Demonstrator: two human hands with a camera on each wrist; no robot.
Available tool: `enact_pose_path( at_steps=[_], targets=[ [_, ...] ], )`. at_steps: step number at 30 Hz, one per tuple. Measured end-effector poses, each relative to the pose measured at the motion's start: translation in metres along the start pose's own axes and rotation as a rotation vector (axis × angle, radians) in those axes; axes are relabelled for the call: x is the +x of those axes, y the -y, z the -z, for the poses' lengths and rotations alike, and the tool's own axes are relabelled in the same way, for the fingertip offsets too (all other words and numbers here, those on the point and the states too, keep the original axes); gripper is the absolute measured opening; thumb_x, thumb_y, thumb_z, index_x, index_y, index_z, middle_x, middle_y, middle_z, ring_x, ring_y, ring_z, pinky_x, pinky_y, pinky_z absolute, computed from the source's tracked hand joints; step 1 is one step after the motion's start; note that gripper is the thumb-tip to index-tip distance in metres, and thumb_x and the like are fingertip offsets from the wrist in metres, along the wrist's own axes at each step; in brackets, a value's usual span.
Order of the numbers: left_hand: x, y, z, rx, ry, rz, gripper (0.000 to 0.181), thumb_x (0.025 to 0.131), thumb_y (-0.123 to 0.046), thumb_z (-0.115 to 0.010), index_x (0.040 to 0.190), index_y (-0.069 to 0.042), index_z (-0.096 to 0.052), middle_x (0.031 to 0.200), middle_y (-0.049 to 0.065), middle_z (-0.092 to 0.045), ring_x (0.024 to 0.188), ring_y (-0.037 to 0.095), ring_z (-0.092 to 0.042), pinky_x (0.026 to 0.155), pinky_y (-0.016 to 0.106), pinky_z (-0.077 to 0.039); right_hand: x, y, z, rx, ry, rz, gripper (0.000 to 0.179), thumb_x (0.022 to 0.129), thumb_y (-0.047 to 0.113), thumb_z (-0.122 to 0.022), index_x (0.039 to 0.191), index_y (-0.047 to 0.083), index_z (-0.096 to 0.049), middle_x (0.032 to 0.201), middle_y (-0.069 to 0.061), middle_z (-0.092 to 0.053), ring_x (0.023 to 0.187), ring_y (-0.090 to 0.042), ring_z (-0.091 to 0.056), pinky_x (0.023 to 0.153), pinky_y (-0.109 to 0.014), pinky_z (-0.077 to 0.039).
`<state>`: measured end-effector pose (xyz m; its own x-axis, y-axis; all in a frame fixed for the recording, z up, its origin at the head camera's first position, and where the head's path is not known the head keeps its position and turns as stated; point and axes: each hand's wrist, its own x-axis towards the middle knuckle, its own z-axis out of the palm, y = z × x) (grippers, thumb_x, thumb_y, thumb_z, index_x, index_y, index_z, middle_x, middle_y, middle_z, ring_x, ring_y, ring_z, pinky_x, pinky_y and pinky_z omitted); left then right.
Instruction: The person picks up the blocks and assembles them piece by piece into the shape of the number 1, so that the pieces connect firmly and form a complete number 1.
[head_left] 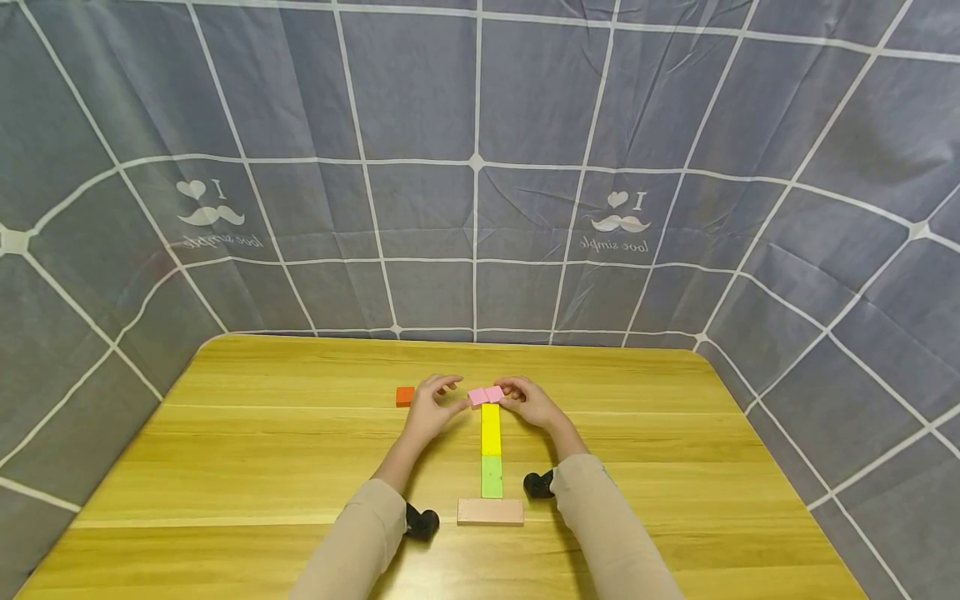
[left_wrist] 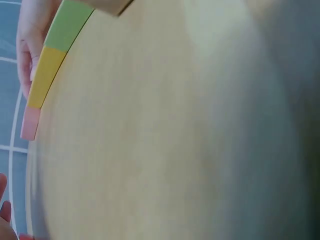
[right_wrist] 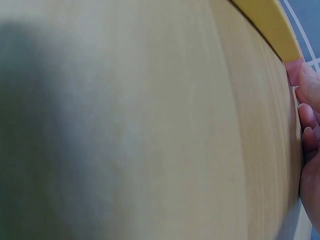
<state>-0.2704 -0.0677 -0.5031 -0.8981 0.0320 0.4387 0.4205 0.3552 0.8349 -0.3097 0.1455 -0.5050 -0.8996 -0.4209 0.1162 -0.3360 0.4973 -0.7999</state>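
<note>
Two pink blocks lie side by side, slightly askew, at the far end of a yellow block. My right hand pinches the right pink block between thumb and fingers. In the right wrist view, its thumb overlaps the pink end beside the yellow block. At the left side, my left hand has loosely bent fingers and holds nothing, its thumb close to the left pink block. A gap shows between that hand and the pink block in the left wrist view.
A light green block continues the line from the yellow one towards me. Nearest me, a tan block lies crosswise. Left of my left hand is a red-orange block. Grey checked cloth hangs behind the wooden table.
</note>
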Motion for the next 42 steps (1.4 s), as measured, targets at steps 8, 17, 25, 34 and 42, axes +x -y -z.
enact_pose_path(
  at_steps=[8,17,25,34,42],
  targets=[
    [-0.001,0.003,0.02,0.114,-0.035,-0.006,0.041,0.069,-0.011,-0.079,0.106,-0.002,-0.065,0.092,0.016,-0.062,0.084,0.032,-0.051,0.079,0.042,-0.032,0.0,-0.002,0.0,-0.002,0.004,-0.022,0.031,0.087,0.004,-0.059,0.116,-0.004,-0.056,0.095,-0.011,-0.055,0.08,-0.016,-0.045,0.073,-0.027,-0.04],
    [-0.006,0.02,0.047,0.085,-0.122,-0.088,0.037,0.072,-0.02,-0.077,0.105,-0.007,-0.066,0.088,0.011,-0.06,0.083,0.03,-0.048,0.086,0.056,-0.024,0.0,0.001,-0.001,-0.008,-0.012,-0.051,0.03,0.086,0.003,-0.06,0.116,-0.002,-0.058,0.093,-0.009,-0.054,0.08,-0.017,-0.045,0.073,-0.027,-0.039],
    [-0.008,0.026,0.068,0.137,-0.069,0.062,0.044,0.069,-0.009,-0.078,0.109,0.0,-0.063,0.097,0.019,-0.059,0.09,0.035,-0.046,0.089,0.053,-0.025,0.001,0.001,-0.001,-0.005,-0.016,-0.068,0.03,0.086,0.004,-0.061,0.116,0.0,-0.058,0.093,-0.007,-0.053,0.081,-0.016,-0.044,0.074,-0.026,-0.038],
    [-0.012,0.032,0.082,0.268,0.023,0.179,0.049,0.072,-0.02,-0.078,0.116,-0.008,-0.061,0.104,0.013,-0.059,0.102,0.031,-0.044,0.097,0.05,-0.021,0.0,0.0,-0.001,-0.003,-0.012,-0.033,0.03,0.086,0.003,-0.06,0.115,-0.003,-0.057,0.094,-0.011,-0.055,0.08,-0.017,-0.045,0.073,-0.026,-0.039],
    [-0.015,0.033,0.088,0.33,0.068,0.174,0.053,0.072,-0.023,-0.077,0.118,-0.006,-0.059,0.112,0.015,-0.057,0.109,0.034,-0.041,0.095,0.05,-0.023,0.001,0.001,-0.001,0.014,-0.017,-0.022,0.029,0.086,0.004,-0.06,0.114,-0.003,-0.058,0.096,-0.013,-0.056,0.081,-0.019,-0.047,0.074,-0.028,-0.039]
  ],
)
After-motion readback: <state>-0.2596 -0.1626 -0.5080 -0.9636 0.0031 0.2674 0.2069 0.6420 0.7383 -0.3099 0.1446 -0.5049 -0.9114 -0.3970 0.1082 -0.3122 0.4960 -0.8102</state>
